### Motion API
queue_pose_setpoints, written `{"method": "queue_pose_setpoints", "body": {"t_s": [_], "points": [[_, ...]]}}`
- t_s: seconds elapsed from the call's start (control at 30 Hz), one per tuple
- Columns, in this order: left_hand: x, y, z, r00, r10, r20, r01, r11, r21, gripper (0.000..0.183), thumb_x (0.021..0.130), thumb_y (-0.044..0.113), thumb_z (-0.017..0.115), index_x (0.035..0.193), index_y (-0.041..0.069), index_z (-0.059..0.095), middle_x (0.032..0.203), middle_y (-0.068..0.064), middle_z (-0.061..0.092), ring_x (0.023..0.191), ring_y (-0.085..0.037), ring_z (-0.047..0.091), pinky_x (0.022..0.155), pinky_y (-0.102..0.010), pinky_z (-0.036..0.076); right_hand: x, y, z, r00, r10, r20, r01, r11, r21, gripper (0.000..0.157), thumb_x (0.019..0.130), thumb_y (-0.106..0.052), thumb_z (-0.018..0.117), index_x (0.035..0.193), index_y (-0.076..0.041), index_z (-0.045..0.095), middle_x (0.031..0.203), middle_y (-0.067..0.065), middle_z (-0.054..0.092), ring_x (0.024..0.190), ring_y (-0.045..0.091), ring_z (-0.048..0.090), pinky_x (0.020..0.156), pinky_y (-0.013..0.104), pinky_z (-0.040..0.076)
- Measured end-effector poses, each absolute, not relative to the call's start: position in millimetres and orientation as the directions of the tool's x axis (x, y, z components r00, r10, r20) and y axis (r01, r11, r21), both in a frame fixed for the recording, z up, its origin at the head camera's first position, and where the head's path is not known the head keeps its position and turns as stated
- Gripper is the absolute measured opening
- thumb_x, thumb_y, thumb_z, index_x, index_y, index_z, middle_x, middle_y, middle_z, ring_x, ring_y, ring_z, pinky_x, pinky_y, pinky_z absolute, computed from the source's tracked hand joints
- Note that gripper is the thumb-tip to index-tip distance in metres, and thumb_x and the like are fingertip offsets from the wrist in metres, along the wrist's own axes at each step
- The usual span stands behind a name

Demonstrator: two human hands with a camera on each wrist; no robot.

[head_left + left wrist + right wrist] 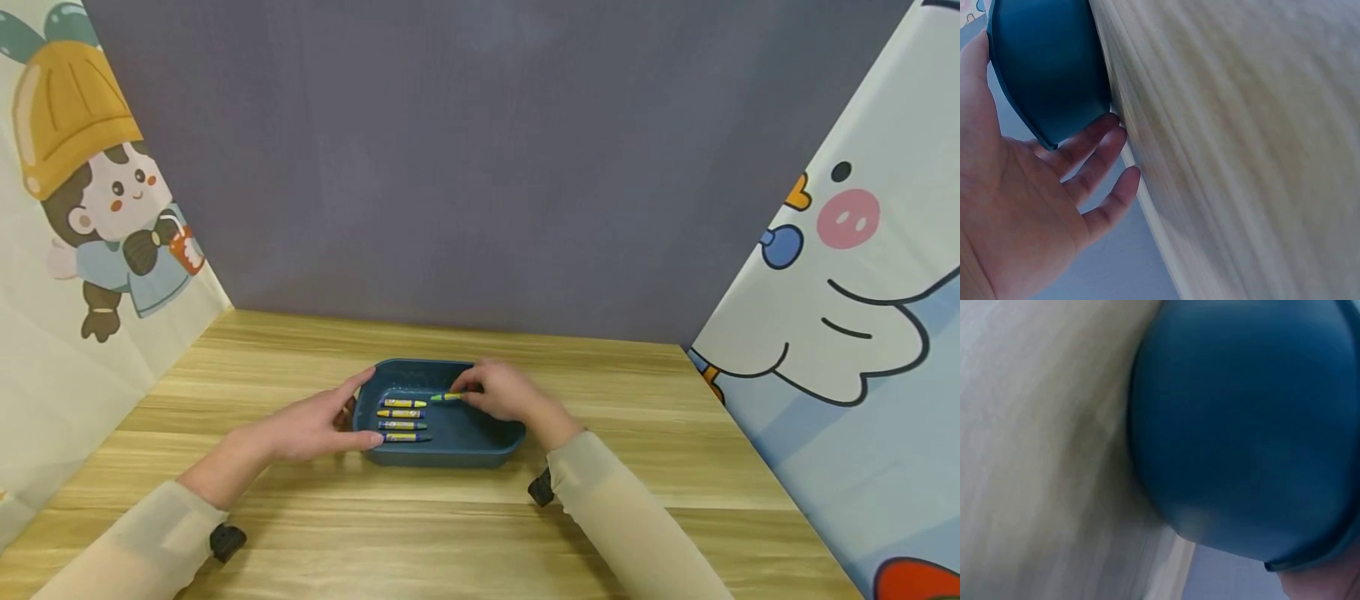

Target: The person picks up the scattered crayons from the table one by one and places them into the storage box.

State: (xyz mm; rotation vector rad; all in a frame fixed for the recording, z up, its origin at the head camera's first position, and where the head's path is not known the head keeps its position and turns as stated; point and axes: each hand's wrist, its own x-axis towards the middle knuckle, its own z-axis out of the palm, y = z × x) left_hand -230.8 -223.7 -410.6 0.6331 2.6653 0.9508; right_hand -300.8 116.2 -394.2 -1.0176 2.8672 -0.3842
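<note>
A dark blue rectangular tray [450,457] with raised walls stands on the table. In its left part several crayons [402,414] with yellow wrappers lie in a column, one above another, tips to the right. My left hand [318,425] holds the tray's left end, thumb at the front corner and index finger at the back corner. In the left wrist view its other fingers [1100,159] curl by the outer wall. Inside the tray, my right hand [510,392] pinches a green crayon [442,397] near its right end. The right wrist view mostly shows the tray's outer wall [1241,425].
The wood-grain table [420,533] runs back to a plain grey panel [450,167]. Printed cartoon panels stand on the left [45,350] and right [757,308]. Each wrist carries a small black device, such as the left one [227,542].
</note>
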Motion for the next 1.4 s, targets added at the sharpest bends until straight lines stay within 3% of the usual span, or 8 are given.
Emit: {"method": "queue_pose_setpoints", "body": {"t_s": [0.27,0.4,0.57,0.87,1.03,1.2,1.4], "points": [[-228.7,-222.1,-407.2,-0.879,0.469,-0.087,0.314,0.706,0.635,0.115,0.098,0.06,0.078,0.178,0.012,0.01,0.115,-0.002,0.069,0.102,-0.012,0.069,0.09,-0.038,0.055,-295.7,111.1,-406.1,-0.787,-0.616,0.038,-0.617,0.786,-0.035,0.024,0.11,-0.022,0.07,0.129,-0.031,0.081,0.114,-0.001,0.071,0.087,0.015,0.067,0.077,0.036,0.057],[-228.9,-222.5,-408.0,-0.879,0.469,-0.086,0.32,0.713,0.625,0.115,0.098,0.061,0.077,0.178,0.013,0.009,0.115,-0.001,0.069,0.102,-0.012,0.069,0.09,-0.038,0.056,-293.7,109.1,-409.1,-0.779,-0.625,0.051,-0.622,0.781,0.06,0.025,0.11,-0.022,0.068,0.129,-0.033,0.081,0.114,-0.003,0.073,0.09,0.015,0.071,0.075,0.036,0.06],[-229.8,-224.5,-410.1,-0.877,0.474,-0.08,0.327,0.71,0.624,0.115,0.099,0.06,0.077,0.178,0.011,0.009,0.116,-0.002,0.069,0.102,-0.011,0.069,0.089,-0.036,0.056,-294.6,108.0,-410.7,-0.768,-0.636,0.077,-0.634,0.772,0.05,0.025,0.109,-0.021,0.071,0.128,-0.034,0.082,0.112,-0.004,0.073,0.098,0.016,0.073,0.081,0.039,0.062],[-230.3,-223.5,-411.1,-0.878,0.472,-0.079,0.324,0.708,0.628,0.115,0.098,0.059,0.077,0.177,0.011,0.01,0.116,-0.003,0.069,0.101,-0.012,0.069,0.09,-0.037,0.055,-295.2,109.3,-410.9,-0.788,-0.612,0.06,-0.613,0.79,0.012,0.026,0.108,-0.023,0.072,0.13,-0.034,0.08,0.114,-0.005,0.073,0.096,0.014,0.071,0.079,0.037,0.06],[-230.2,-223.6,-411.1,-0.879,0.471,-0.079,0.323,0.708,0.629,0.115,0.098,0.06,0.077,0.178,0.011,0.01,0.116,-0.003,0.069,0.101,-0.011,0.069,0.091,-0.037,0.056,-295.3,110.7,-409.7,-0.803,-0.593,0.068,-0.596,0.798,-0.09,0.028,0.109,-0.023,0.071,0.134,-0.033,0.079,0.119,-0.002,0.074,0.096,0.017,0.071,0.081,0.039,0.059],[-230.4,-223.9,-411.6,-0.878,0.472,-0.079,0.323,0.705,0.632,0.115,0.098,0.06,0.077,0.178,0.011,0.01,0.117,-0.003,0.069,0.103,-0.011,0.069,0.092,-0.039,0.056,-299.8,115.4,-408.9,-0.804,-0.585,0.106,-0.59,0.761,-0.269,0.027,0.109,-0.023,0.071,0.135,-0.03,0.078,0.12,-0.002,0.075,0.094,0.014,0.07,0.083,0.037,0.057],[-230.0,-223.8,-411.1,-0.877,0.474,-0.076,0.328,0.706,0.627,0.115,0.098,0.06,0.077,0.178,0.012,0.009,0.119,-0.002,0.07,0.104,-0.011,0.069,0.094,-0.04,0.056,-304.4,131.9,-396.1,-0.831,-0.524,0.185,-0.518,0.611,-0.598,0.027,0.108,-0.019,0.072,0.134,-0.015,0.079,0.116,0.006,0.076,0.073,0.022,0.067,0.065,0.029,0.053]]}}
